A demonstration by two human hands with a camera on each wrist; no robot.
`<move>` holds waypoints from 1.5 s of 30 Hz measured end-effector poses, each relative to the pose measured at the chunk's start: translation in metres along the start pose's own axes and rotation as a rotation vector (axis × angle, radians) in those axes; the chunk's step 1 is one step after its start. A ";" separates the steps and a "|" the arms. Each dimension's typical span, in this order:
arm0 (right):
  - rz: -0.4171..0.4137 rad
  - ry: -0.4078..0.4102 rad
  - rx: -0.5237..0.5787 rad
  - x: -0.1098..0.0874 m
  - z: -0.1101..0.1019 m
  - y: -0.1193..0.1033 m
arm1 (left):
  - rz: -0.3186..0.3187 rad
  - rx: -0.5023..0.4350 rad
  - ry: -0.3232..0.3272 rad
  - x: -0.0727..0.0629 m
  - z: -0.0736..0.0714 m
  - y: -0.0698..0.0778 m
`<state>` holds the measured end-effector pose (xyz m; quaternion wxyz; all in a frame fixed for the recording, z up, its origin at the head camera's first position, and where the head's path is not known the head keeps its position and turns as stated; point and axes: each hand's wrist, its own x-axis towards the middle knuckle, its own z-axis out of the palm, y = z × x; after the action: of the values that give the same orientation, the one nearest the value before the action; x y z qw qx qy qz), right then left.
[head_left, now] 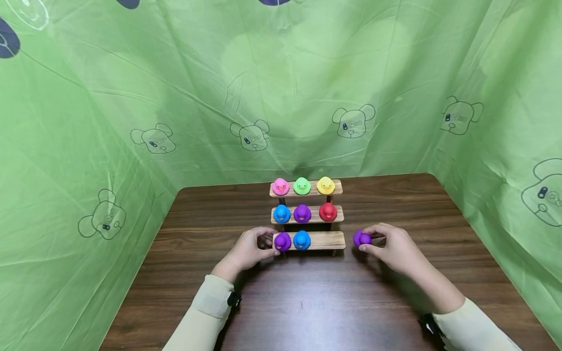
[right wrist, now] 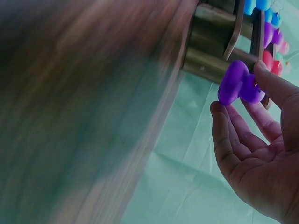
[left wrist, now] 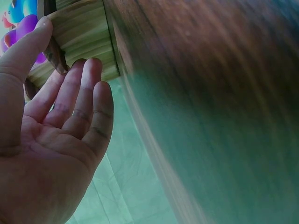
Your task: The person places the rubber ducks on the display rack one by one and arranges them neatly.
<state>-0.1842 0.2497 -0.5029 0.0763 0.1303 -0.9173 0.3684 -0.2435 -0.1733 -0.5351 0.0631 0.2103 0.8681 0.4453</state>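
Note:
A wooden three-step rack (head_left: 330,240) stands on the table, bearing small rubber ducks. My left hand (head_left: 251,249) holds the left end of its lowest step, thumb at the front and fingers behind, beside a purple duck (head_left: 282,242). A blue duck (head_left: 301,240) sits to the right of that one. Just off the step's right end, my right hand (head_left: 397,247) pinches another purple duck (head_left: 361,239) between thumb and fingers. The right wrist view shows this held purple duck (right wrist: 233,84) near the rack's end, apart from the table.
On the middle step sit blue (head_left: 282,213), purple (head_left: 302,213) and red (head_left: 328,212) ducks. The top step bears pink (head_left: 280,186), green (head_left: 302,185) and yellow (head_left: 326,185) ones. Green cloth (head_left: 298,87) hangs around the brown wooden table (head_left: 210,214).

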 end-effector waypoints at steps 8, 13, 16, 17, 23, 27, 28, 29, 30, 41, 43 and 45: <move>-0.050 -0.020 0.030 0.013 0.015 -0.019 | -0.005 0.004 -0.003 0.000 0.000 0.001; -0.054 -0.029 0.043 0.019 0.022 -0.027 | -0.006 0.008 -0.004 0.000 -0.001 0.001; -0.054 -0.040 0.041 0.022 0.027 -0.032 | -0.006 0.008 -0.004 0.000 -0.001 0.000; -0.050 -0.042 0.037 0.023 0.029 -0.033 | -0.006 0.008 -0.003 0.000 0.000 0.000; -0.045 -0.051 0.017 0.028 0.038 -0.041 | -0.003 0.010 0.000 0.000 0.000 -0.001; -0.045 -0.054 0.036 0.030 0.042 -0.045 | -0.003 0.016 0.000 0.000 0.000 -0.001; -0.049 -0.051 0.040 0.030 0.042 -0.046 | -0.002 0.014 0.000 0.000 0.000 0.000; -0.050 -0.048 0.042 0.030 0.043 -0.047 | -0.001 0.013 0.001 0.000 0.000 0.000; -0.053 -0.045 0.043 0.030 0.043 -0.047 | 0.000 0.009 0.002 0.000 0.000 0.000; -0.103 -0.008 0.035 0.030 0.048 -0.049 | 0.012 0.002 0.006 0.000 0.000 -0.001; -0.105 -0.003 0.034 0.030 0.049 -0.049 | 0.011 0.002 0.006 0.000 0.000 -0.002; -0.104 0.001 0.027 0.030 0.051 -0.049 | 0.011 -0.001 0.006 0.000 0.000 -0.002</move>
<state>-0.2005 0.1747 -0.4995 0.0940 0.1784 -0.9043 0.3762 -0.2439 -0.1743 -0.5365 0.0582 0.2139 0.8669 0.4465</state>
